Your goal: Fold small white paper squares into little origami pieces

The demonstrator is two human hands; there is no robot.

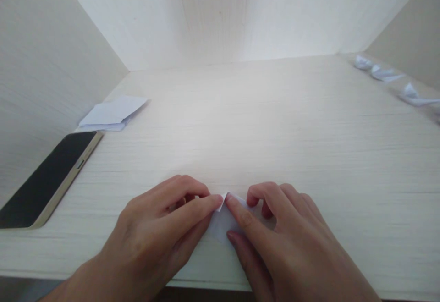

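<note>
A small piece of folded white paper (220, 226) lies near the front edge of the table, between my two hands. My left hand (156, 226) pinches the paper's upper left corner, where a narrow flap is turned over. The index finger of my right hand (285, 233) presses on the paper's top point, right beside the left fingertips. My right thumb rests at its lower right side, with the other fingers curled. Part of the paper is hidden beneath both hands.
At the left, a smartphone (51, 178) with a dark screen lies by the side wall. Behind it are several loose white paper sheets (113, 112). Several folded paper pieces (385, 73) line the right wall. A pale back panel (220, 18) closes off the far side.
</note>
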